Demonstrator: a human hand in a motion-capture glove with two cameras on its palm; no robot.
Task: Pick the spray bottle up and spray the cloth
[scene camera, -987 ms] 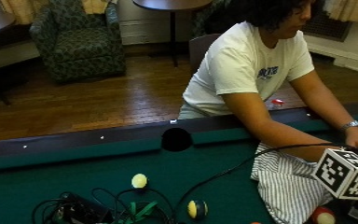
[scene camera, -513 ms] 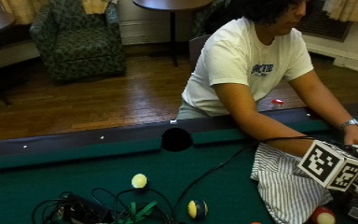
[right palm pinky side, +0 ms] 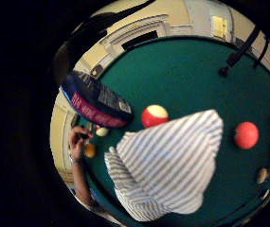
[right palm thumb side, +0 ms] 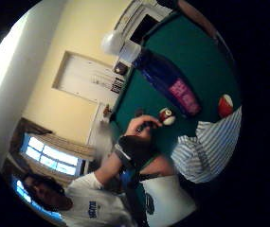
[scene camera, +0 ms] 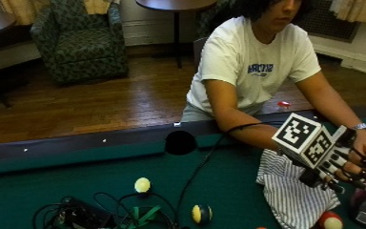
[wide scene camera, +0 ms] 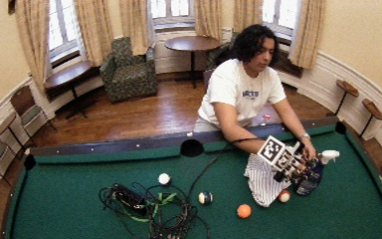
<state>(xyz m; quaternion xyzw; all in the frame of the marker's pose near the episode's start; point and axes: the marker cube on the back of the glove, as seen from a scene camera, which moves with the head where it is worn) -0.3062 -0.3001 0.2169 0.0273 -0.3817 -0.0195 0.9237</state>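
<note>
A: Layout?
B: Green pool table [wide scene camera: 78, 199]. Striped cloth [scene camera: 294, 195] crumpled near the person's rail, spray bottle [wide scene camera: 312, 175] lying flat on the felt just beside it.
A: Right hand [scene camera: 335, 160]?
B: Forearm reaches across the rail, hand sits above the cloth edge next to the bottle. Fingers loosely bent, gripping nothing. Red-striped ball [right palm pinky side: 155, 116] touches the cloth.

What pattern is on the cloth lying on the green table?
The cloth has thin dark and white stripes, clearest in the little finger side palm view.

A green armchair [wide scene camera: 130, 69] and round table [wide scene camera: 191, 44] stand on wood floor [wide scene camera: 144, 114] beneath curtained windows [wide scene camera: 171, 10].
</note>
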